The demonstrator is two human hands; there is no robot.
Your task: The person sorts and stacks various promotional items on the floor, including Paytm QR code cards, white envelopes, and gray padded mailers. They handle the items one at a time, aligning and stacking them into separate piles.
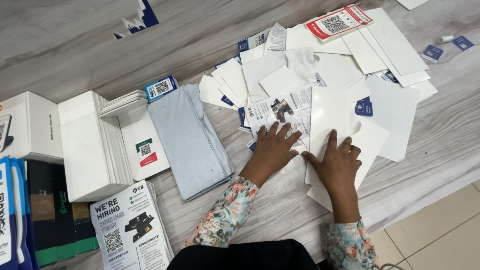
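Floral sleeves nearest, forearms angled up onto grey wood table (440,145). My left hand (272,150) flat, fingers spread, pressing printed leaflet (280,112). My right hand (339,162) flat, palm down on white card sheet (330,107). Hands just beside each other, gripping nothing. Loose white cards (385,45) scattered beyond.

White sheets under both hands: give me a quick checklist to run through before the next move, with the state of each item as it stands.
1. Left hand flat on the printed leaflet: ok, fingers spread, nothing pinched.
2. Right hand flat on the white sheets: ok, palm down.
3. Loose pile fully on the wooden table: ok, though the lowest sheet lies near the front edge.
4. Grey folded stack apart from the hands: ok, lies left of the left hand, not touching.
5. Whether the sheets under the right hand are single or stuck together: cannot tell.
6. Pile sorted: not ok, the cards and sheets overlap at all angles.
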